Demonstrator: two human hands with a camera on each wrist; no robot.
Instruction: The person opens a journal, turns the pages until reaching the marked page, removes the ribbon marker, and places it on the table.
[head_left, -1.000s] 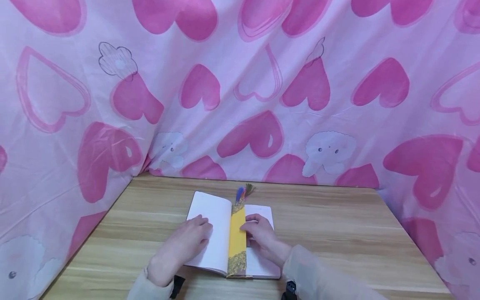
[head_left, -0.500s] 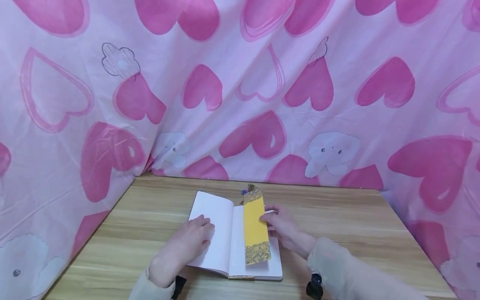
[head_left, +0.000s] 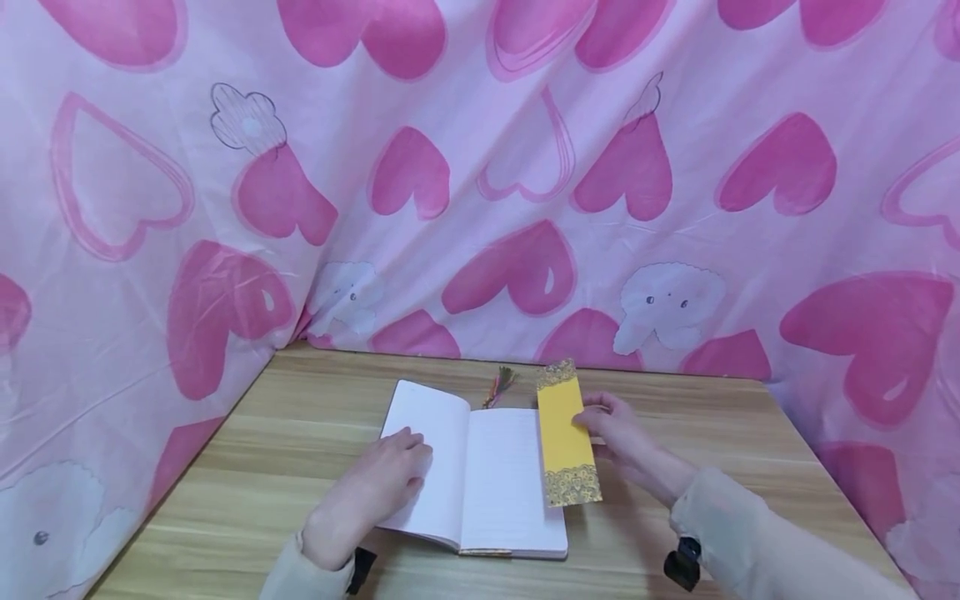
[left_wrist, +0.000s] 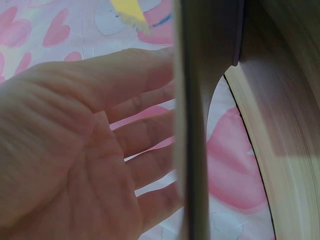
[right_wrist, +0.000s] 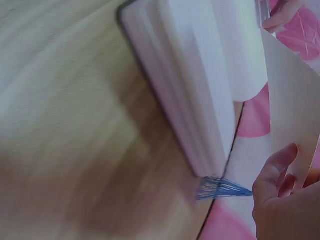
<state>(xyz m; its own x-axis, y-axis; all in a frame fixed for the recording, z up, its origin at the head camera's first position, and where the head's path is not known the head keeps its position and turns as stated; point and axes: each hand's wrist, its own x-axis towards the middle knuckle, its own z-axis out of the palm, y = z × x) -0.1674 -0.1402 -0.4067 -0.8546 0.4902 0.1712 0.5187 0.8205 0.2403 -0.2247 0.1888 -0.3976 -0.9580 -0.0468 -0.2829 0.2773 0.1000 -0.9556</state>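
Observation:
An open notebook (head_left: 504, 483) with pale pages lies on the table. My left hand (head_left: 378, 487) rests on its left page, which stands raised; in the left wrist view the fingers (left_wrist: 150, 132) reach straight against the page, their tips hidden behind the edge. My right hand (head_left: 618, 429) pinches a yellow bookmark (head_left: 562, 425) with patterned gold ends by its right edge. The bookmark is held up, overlapping the notebook's right edge in the head view. In the right wrist view its pale back (right_wrist: 295, 105) faces the camera, with the thumb against it.
A multicoloured tassel (head_left: 499, 387) lies just past the notebook's top edge; whether it is fixed to the notebook cannot be seen. The wooden table (head_left: 300, 417) is bordered at the back and sides by a pink heart-patterned cloth (head_left: 510, 250).
My right hand has carried the bookmark from the notebook's middle fold to its right edge, baring the right page and the tassel. The left hand has stayed on the left page.

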